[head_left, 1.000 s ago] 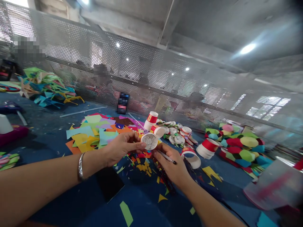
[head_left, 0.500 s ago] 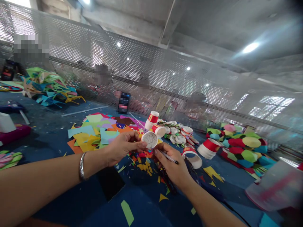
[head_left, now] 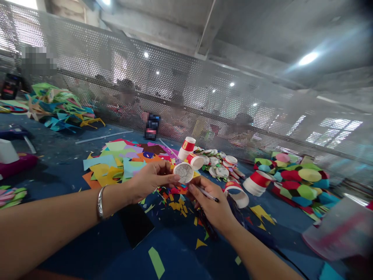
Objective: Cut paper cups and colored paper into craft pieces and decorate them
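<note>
From the head view, we hold a small white cup [head_left: 183, 173] over the blue table [head_left: 189, 260], its round face towards us and crossed by thin dark lines. Our left hand [head_left: 154, 177] pinches it at its left edge, thumb at the rim. Our right hand [head_left: 211, 203] grips a pen [head_left: 207, 193] between thumb and fingers, just beside the cup's lower right edge; we cannot tell whether those fingers touch the cup, and the pen's far end is hidden.

Beyond the cup stand red-and-white cups [head_left: 188, 146], with lined white discs [head_left: 220, 171] heaped to their right. Coloured paper sheets [head_left: 107, 165] lie on the left, and yellow scraps [head_left: 177, 206] below.

We judge the step in hand to be inspecting or marking the lined face, with 2 hands engaged. The next move seems to call for a steady left pinch and a light, controlled pen, keeping our fingers off the lines.
</note>
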Demonstrator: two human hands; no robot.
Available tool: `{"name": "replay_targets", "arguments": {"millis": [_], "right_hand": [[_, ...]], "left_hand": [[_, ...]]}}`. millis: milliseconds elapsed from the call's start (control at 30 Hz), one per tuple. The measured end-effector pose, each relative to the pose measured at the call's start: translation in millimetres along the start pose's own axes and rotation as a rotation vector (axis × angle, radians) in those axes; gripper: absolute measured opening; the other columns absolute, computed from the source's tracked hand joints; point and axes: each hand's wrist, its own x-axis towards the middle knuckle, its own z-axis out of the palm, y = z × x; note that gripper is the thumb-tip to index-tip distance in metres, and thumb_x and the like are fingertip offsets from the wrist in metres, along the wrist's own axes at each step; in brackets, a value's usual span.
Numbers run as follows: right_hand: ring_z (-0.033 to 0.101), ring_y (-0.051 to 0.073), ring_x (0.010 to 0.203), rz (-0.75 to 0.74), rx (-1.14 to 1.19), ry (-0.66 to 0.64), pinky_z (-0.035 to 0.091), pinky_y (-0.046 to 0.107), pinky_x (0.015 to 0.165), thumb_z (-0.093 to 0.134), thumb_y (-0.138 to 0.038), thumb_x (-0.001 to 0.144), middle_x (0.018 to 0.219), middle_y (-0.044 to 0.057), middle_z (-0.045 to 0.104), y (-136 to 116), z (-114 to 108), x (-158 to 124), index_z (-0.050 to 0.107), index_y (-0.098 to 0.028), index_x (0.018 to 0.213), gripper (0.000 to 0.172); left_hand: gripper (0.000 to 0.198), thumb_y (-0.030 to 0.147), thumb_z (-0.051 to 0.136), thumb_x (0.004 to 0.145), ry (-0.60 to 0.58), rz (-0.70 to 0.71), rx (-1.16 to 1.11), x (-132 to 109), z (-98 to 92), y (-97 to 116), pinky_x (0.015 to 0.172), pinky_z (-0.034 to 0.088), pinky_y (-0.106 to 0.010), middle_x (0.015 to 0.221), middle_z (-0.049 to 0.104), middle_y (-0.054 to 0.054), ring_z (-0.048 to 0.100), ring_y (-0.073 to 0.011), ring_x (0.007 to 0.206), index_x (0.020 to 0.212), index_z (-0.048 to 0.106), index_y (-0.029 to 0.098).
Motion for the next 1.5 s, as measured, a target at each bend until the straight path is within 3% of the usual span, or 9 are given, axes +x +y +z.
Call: {"name": "replay_targets", "arguments": {"millis": [133, 267, 467, 700, 1133, 1500], "right_hand": [[0.060, 0.018, 0.067, 0.004, 0.014, 0.006, 0.048, 0.026, 0.053, 0.056, -0.042, 0.095, 0.078, 0.002, 0.066, 1.4, -0.3, -0.3, 0.062, -0.021, 0.095, 0.021], [0.061, 0.018, 0.069, 0.018, 0.025, 0.005, 0.049, 0.026, 0.052, 0.056, -0.042, 0.095, 0.078, 0.003, 0.066, 0.5, 0.2, 0.5, 0.063, -0.021, 0.096, 0.023], [0.062, 0.019, 0.072, -0.012, 0.002, 0.013, 0.050, 0.027, 0.052, 0.057, -0.040, 0.094, 0.085, 0.004, 0.067, -0.2, 1.1, 1.8, 0.063, -0.020, 0.101, 0.021], [0.059, 0.018, 0.067, 0.011, 0.004, 0.028, 0.048, 0.027, 0.052, 0.056, -0.043, 0.095, 0.078, 0.002, 0.065, -1.4, 3.7, 1.1, 0.063, -0.020, 0.096, 0.023], [0.056, 0.015, 0.064, -0.008, 0.028, 0.054, 0.045, 0.025, 0.053, 0.058, -0.042, 0.094, 0.077, 0.001, 0.065, 2.7, 4.1, 2.6, 0.063, -0.021, 0.097, 0.021], [0.055, 0.015, 0.063, -0.013, 0.014, 0.064, 0.047, 0.026, 0.053, 0.058, -0.042, 0.094, 0.076, 0.002, 0.065, -0.3, 6.6, 0.9, 0.062, -0.019, 0.097, 0.024]], "left_hand": [[0.026, 0.031, 0.079, 0.072, -0.045, -0.007, 0.021, -0.3, 0.3, -1.2, 0.076, 0.048, -0.030, 0.080, 0.069, -0.002, 0.067, -0.0161, 0.079, 0.084, 0.060, 0.017], [0.026, 0.032, 0.079, 0.072, 0.010, 0.037, 0.020, -0.1, 0.5, -0.6, 0.076, 0.048, -0.028, 0.081, 0.067, 0.000, 0.066, -0.0141, 0.079, 0.083, 0.062, 0.016], [0.025, 0.034, 0.077, 0.076, -0.025, 0.011, 0.008, 1.0, 2.1, -4.9, 0.076, 0.048, -0.028, 0.081, 0.069, -0.001, 0.065, -0.0138, 0.078, 0.089, 0.065, 0.016], [0.024, 0.033, 0.075, 0.078, 0.018, 0.048, -0.011, 0.3, 3.1, -4.1, 0.076, 0.049, -0.029, 0.089, 0.070, -0.004, 0.066, -0.0149, 0.081, 0.092, 0.066, 0.016], [0.031, 0.022, 0.084, 0.068, 0.046, 0.104, -0.100, -1.7, 6.9, -4.8, 0.080, 0.048, -0.028, 0.085, 0.067, 0.000, 0.063, -0.0126, 0.080, 0.089, 0.062, 0.016], [0.034, 0.030, 0.084, 0.069, 0.061, 0.092, -0.081, -2.7, 6.9, -1.7, 0.071, 0.048, -0.026, 0.085, 0.069, -0.003, 0.065, -0.0137, 0.078, 0.091, 0.061, 0.016]]}}
